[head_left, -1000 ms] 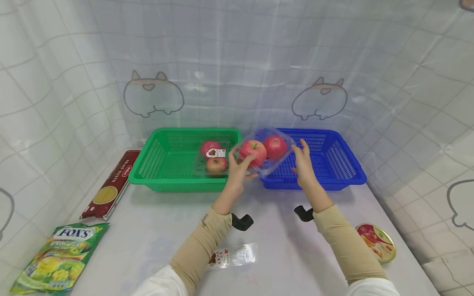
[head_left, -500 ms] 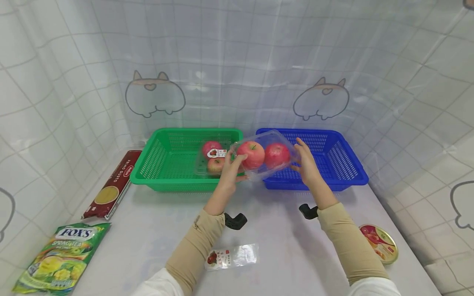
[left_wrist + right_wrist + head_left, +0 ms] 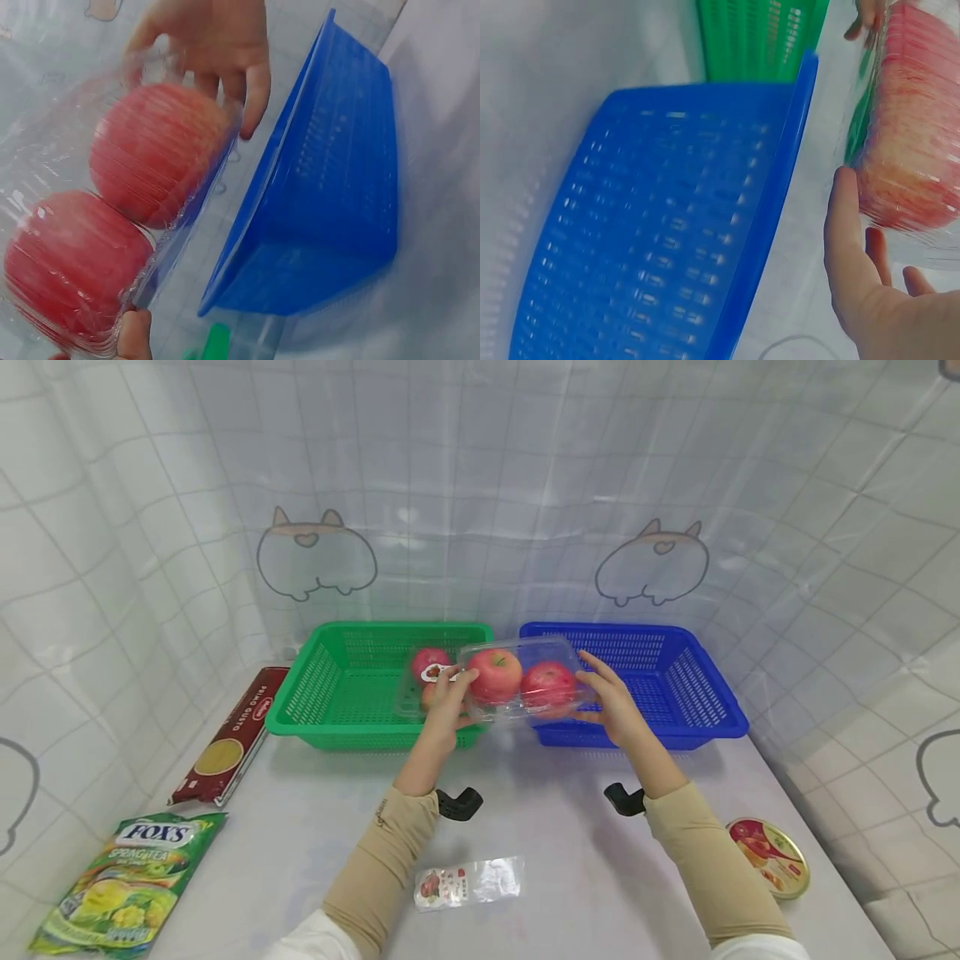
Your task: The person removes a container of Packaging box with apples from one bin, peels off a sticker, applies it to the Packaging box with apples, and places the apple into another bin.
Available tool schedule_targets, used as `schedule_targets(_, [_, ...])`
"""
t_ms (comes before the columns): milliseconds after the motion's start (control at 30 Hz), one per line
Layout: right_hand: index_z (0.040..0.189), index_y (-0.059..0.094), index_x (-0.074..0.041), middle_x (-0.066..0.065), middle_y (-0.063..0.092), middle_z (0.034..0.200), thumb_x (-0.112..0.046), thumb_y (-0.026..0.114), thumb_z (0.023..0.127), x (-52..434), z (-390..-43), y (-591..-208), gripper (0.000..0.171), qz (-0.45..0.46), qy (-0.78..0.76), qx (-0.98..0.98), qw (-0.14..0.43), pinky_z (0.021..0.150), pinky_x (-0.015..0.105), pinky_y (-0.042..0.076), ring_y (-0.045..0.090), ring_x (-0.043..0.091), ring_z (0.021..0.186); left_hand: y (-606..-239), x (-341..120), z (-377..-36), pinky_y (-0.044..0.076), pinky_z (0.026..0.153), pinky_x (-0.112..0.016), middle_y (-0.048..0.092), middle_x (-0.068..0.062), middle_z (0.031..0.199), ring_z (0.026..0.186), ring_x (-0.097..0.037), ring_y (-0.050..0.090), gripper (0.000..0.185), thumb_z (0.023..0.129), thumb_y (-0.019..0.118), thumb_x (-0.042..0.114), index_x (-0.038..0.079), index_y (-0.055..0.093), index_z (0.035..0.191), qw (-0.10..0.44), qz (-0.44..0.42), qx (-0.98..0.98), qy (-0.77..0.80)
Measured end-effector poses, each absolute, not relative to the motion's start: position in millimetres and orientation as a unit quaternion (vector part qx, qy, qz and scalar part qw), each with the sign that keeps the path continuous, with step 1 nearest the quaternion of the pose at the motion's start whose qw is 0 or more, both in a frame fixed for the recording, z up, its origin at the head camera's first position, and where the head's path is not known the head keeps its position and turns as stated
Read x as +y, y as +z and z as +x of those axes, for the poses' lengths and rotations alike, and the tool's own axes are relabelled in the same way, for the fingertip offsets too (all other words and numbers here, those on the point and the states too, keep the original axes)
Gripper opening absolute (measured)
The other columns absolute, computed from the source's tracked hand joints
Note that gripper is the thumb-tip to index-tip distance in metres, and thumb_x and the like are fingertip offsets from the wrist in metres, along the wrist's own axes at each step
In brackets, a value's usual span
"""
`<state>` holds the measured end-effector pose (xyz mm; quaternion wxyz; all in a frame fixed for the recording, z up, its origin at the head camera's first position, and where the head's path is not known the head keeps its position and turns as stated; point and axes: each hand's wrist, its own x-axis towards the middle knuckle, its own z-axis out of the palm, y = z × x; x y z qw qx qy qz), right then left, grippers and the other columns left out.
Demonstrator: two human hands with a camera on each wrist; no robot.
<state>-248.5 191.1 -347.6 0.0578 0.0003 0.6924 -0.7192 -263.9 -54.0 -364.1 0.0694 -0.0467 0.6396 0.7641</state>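
Note:
A clear plastic box (image 3: 542, 652) with two red apples inside hangs at the gap between the baskets, held up by both hands. My left hand (image 3: 441, 714) grips its left end, close to the apple (image 3: 495, 678) with a stem. My right hand (image 3: 618, 706) holds the right end, beside the other apple (image 3: 550, 687), its thumb and fingers about the corner. In the left wrist view the apples (image 3: 154, 154) show through creased wrap. A second apple pack (image 3: 410, 693) with a label lies in the green basket (image 3: 337, 727), partly hidden by my left hand.
The blue basket (image 3: 697, 727) stands at the right. A labelled plastic wrapper (image 3: 468, 883) lies on the table (image 3: 555, 860). Left are a spaghetti pack (image 3: 228, 739) and a green Fox's bag (image 3: 123, 885). A round tin (image 3: 768, 857) sits far right.
The apple box has swung from tilted to nearly level, its right end coming down, and moved left. Both hands moved left with it; the right hand closed in on the box's right end.

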Motion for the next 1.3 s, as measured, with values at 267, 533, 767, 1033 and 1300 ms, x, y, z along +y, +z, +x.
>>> schedule_targets(267, [0.147,0.024,-0.020,0.015,0.025,0.146,-0.024,0.049,0.095,183.2,-238.8,-348.2,0.059,-0.007,-0.730,0.680,0.076,0.089,0.051,0.045,0.039,0.035,0.122,-357.9,-65.5,-260.0,0.041,0.094,-0.052,0.041,-0.012,0.139,0.123,-0.029,0.044,0.055,0.092,0.049,0.040,0.013,0.036,0.139,0.049,-0.009,0.667,0.743])
schedule_targets(533, [0.146,0.027,-0.018,0.016,0.032,0.133,-0.022,0.050,0.094,180.5,-230.5,-348.5,0.057,-0.008,-0.727,0.684,0.065,0.086,0.049,0.048,0.041,0.032,0.119,-358.7,-72.3,-254.5,0.042,0.095,-0.048,0.046,-0.009,0.135,0.121,-0.023,0.045,0.058,0.092,0.049,0.044,0.017,0.038,0.142,0.058,-0.012,0.699,0.713])
schedule_targets(767, [0.146,0.028,-0.017,0.013,0.037,0.125,-0.021,0.051,0.094,178.9,-221.9,-348.1,0.057,-0.007,-0.720,0.692,0.057,0.084,0.047,0.049,0.037,0.032,0.120,-357.9,-75.7,-247.2,0.041,0.096,-0.046,0.048,-0.011,0.126,0.115,-0.022,0.045,0.060,0.092,0.051,0.041,0.015,0.034,0.144,0.067,0.004,0.701,0.710])
schedule_targets(1033, [0.146,0.028,-0.017,0.016,0.033,0.131,-0.021,0.050,0.094,178.9,-210.4,-350.2,0.056,-0.006,-0.718,0.693,0.062,0.085,0.047,0.048,0.033,0.033,0.125,-359.8,-78.9,-238.2,0.040,0.097,-0.048,0.034,-0.013,0.145,0.129,-0.028,0.039,0.065,0.092,0.053,0.035,0.011,0.027,0.146,0.088,0.015,0.697,0.711])
schedule_targets(1300, [0.146,0.028,-0.015,0.019,0.032,0.134,-0.020,0.049,0.095,178.2,-201.3,-351.9,0.055,-0.009,-0.711,0.701,0.059,0.083,0.044,0.051,0.035,0.032,0.123,-361.0,-79.6,-229.3,0.040,0.097,-0.048,0.031,-0.013,0.147,0.130,-0.027,0.038,0.065,0.092,0.053,0.033,0.011,0.026,0.146,0.091,0.009,0.701,0.708])
